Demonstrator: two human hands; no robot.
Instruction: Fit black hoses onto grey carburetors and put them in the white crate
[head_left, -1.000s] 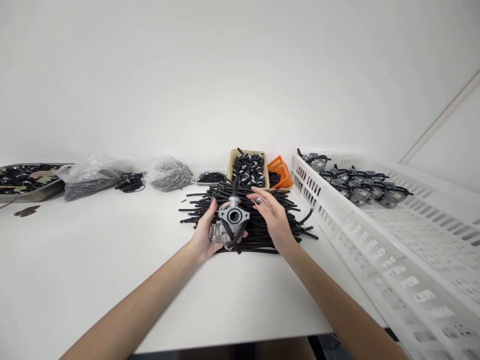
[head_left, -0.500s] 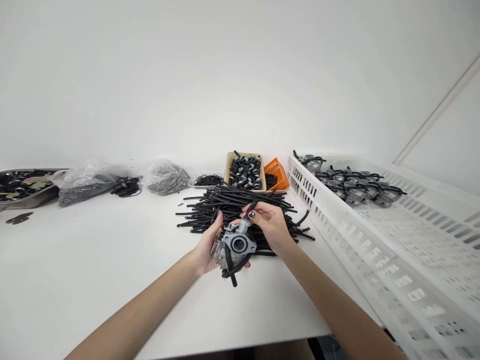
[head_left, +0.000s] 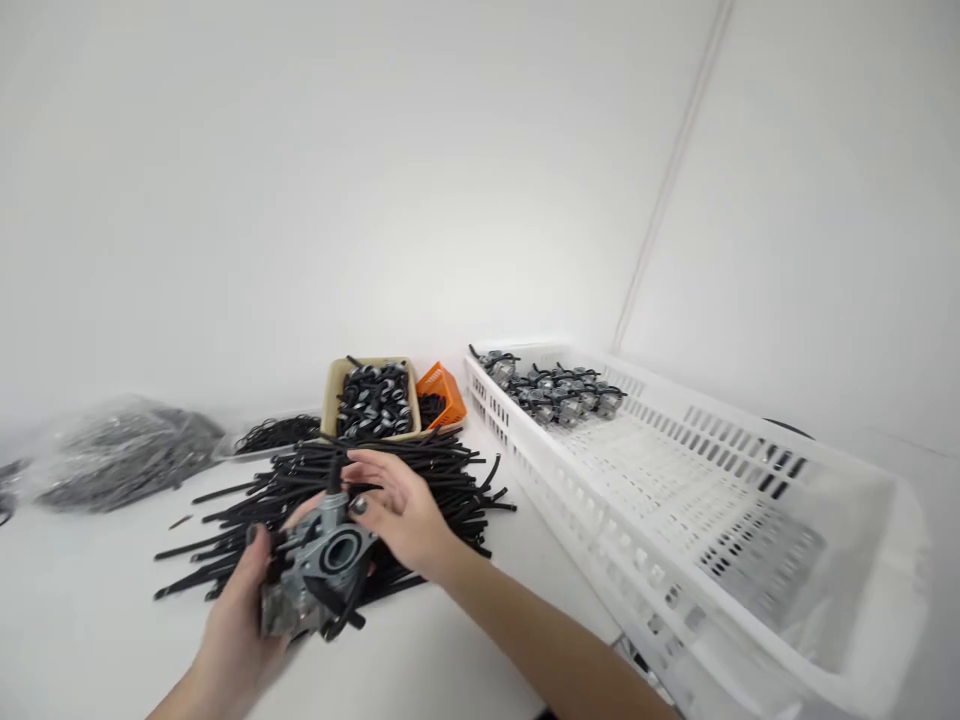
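Note:
A grey metal carburetor (head_left: 315, 575) with black hoses on it is in my left hand (head_left: 244, 625). The thumb lies along its near left side, and the other fingers are partly hidden behind it. A black rubber cap (head_left: 334, 472) stands on its upper neck. Close beside that neck is my right hand (head_left: 401, 515), its thumb and bent fingers apart with nothing between them; whether the thumb tip touches the metal is unclear. Beneath both hands spreads a pile of black rubber hoses (head_left: 450, 475).
At right stands a long white plastic crate (head_left: 675, 500) with several carburetors (head_left: 566, 395) at its far end. Behind the hoses are a cream basket (head_left: 330, 400) of black-and-silver parts and a tilted orange basket (head_left: 448, 395). A clear plastic bag (head_left: 135, 450) lies left.
The view has turned right, bringing more of the white crate into sight. My right fingers have come off the cap at the carburetor's top. My left hand still holds the carburetor.

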